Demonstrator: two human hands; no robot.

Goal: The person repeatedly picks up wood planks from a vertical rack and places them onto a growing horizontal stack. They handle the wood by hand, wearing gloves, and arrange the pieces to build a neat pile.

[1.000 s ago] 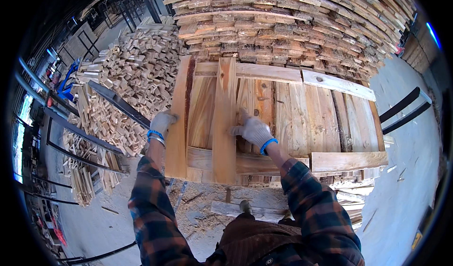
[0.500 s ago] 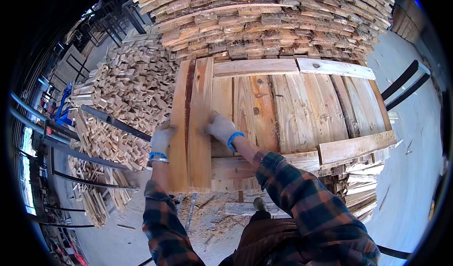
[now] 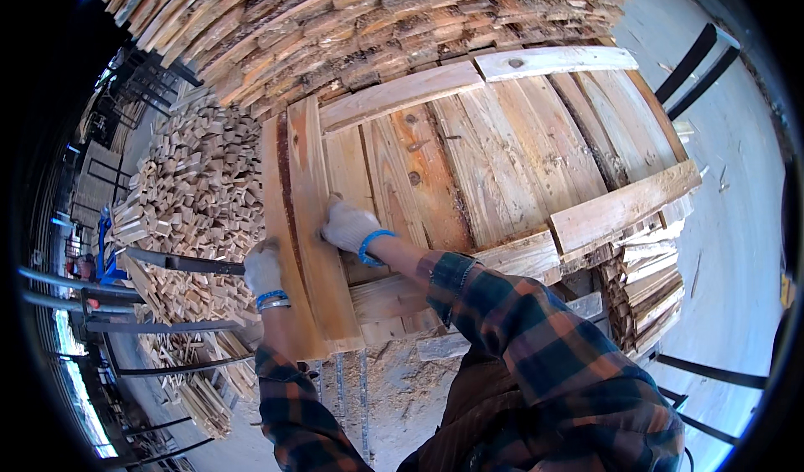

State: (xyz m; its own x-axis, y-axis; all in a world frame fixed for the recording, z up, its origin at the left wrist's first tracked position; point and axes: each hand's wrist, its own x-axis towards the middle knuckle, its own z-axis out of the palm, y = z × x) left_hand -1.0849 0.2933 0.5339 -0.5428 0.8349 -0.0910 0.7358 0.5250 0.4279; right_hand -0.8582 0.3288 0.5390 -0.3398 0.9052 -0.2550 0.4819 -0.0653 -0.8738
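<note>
the big stack of rough boards (image 3: pixel 368 28) fills the top of the view, and below it a layer of flat planks (image 3: pixel 502 137) forms the worktop the person leans over. to the left lies a heap of short wood offcuts (image 3: pixel 184 196) held in a dark metal rack (image 3: pixel 167 263). two long boards (image 3: pixel 306 221) sit side by side at the left edge of the layer, running from the near edge toward the stack. the gloved left hand (image 3: pixel 263 269) curls over the outer edge of the outer board, and the gloved right hand (image 3: pixel 348 225) presses flat, fingers spread, against the inner board's right edge. to do this well, it seems best to squeeze evenly from both sides and keep the boards' near ends level with the layer's edge. no packages, labels or signs show anywhere among the wood.
</note>
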